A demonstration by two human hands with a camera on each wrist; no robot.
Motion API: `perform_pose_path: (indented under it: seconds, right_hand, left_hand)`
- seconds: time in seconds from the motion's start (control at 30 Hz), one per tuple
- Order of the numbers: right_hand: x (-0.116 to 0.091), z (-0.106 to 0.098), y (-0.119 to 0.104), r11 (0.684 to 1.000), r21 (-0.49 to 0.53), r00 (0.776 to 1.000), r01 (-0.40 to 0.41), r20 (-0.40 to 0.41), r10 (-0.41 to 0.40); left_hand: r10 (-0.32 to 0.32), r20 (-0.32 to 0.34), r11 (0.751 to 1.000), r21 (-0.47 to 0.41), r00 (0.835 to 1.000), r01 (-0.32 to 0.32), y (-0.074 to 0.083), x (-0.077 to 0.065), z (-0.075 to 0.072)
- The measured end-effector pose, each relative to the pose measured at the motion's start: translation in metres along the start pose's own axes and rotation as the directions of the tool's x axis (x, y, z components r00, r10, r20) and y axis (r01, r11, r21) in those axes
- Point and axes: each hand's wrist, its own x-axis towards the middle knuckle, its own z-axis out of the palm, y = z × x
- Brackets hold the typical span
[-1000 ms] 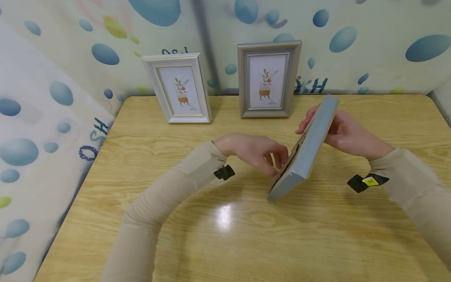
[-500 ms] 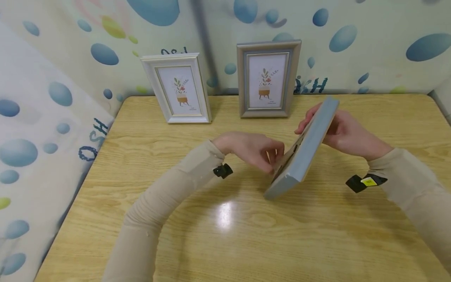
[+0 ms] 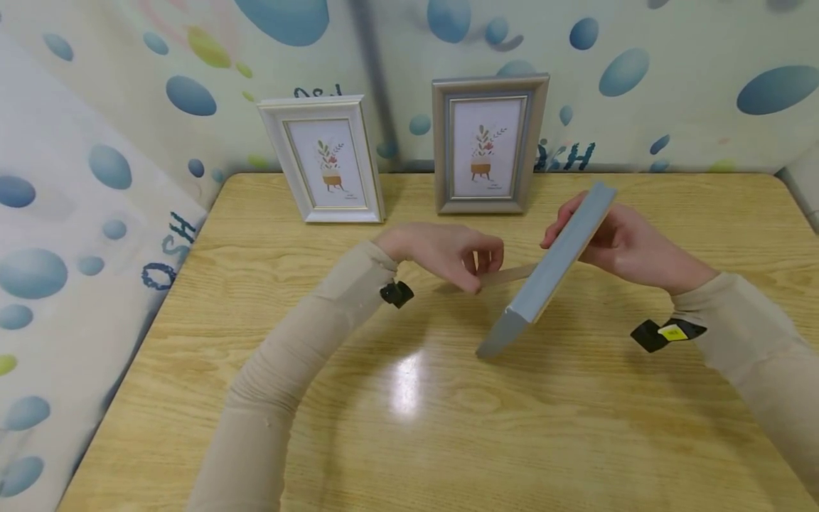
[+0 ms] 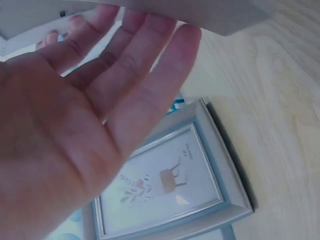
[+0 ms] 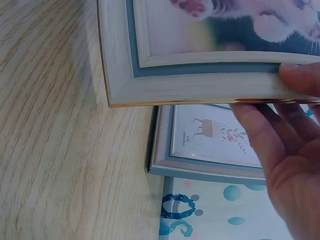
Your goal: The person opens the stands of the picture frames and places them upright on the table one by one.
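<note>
My right hand (image 3: 630, 249) grips a picture frame (image 3: 563, 256) by its side, the frame tilted over the table. In the right wrist view the frame's front (image 5: 200, 85) shows a whitish border, a blue inner band and a kitten photo. The thumb lies on the front and the other fingers are behind. At the frame's back, my left hand (image 3: 448, 252) pinches a thin flap (image 3: 512, 275), probably the stand, which sticks out from the back. The left wrist view shows the fingers (image 4: 150, 85) against the grey panel's underside (image 4: 210, 15); the thumb is hidden there.
A white picture frame (image 3: 328, 160) and a beige-grey picture frame (image 3: 489, 142) stand at the back of the wooden table (image 3: 384, 455), both with plant pictures. Behind them is a wall covering (image 3: 397, 64) with blue spots.
My left hand has drawn away from the frame's back, up and to the left, swinging the flap out. The frame has turned slightly in my right hand, which keeps its grip.
</note>
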Motion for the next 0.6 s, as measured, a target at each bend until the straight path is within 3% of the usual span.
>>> perform_pose_path:
  seconds: [0.6]
  right_hand:
    - [-0.003,-0.003,0.002,0.999,0.037,1.000,-0.005,0.005,0.005]
  left_hand:
    - [0.071,0.002,0.994,-0.088,0.997,-0.071,-0.013,0.004,0.007]
